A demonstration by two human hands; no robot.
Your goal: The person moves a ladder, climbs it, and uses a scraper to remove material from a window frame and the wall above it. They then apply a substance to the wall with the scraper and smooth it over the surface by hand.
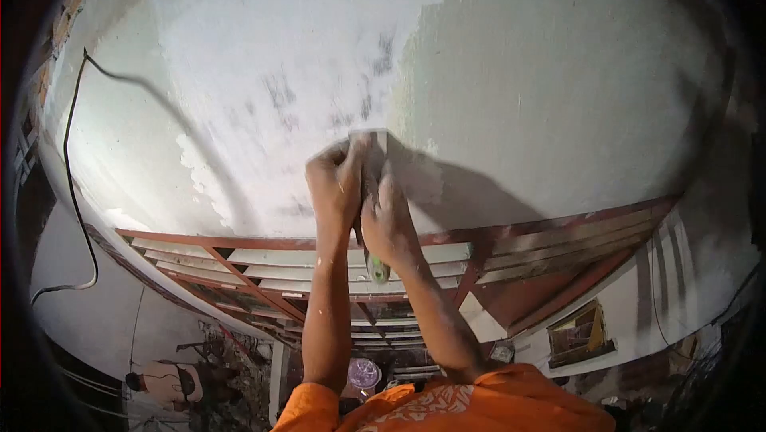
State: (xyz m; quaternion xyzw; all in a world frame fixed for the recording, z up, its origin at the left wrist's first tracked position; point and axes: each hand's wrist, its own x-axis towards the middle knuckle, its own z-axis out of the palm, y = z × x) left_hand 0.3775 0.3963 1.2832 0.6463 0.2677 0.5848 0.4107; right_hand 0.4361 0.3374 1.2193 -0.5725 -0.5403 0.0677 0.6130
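Both of my hands meet at the middle of the view, against a wall [495, 73] partly covered with a white coat. My right hand [387, 220] is wrapped round a tool [378, 268] whose green handle end sticks out below the palm. The tool's flat, pale blade [381, 142] touches the wall at its upper edge. My left hand [339, 177] is closed beside it, its fingers pressed against the blade's left side. Dark smudges mark the white coat above the hands.
Below the wall runs a red-brown frame [471, 234] with pale slats. A black cable [72, 177] hangs at the left. Far below are a round bucket [364, 374], a small window [578, 332] and another person [171, 380] at the lower left.
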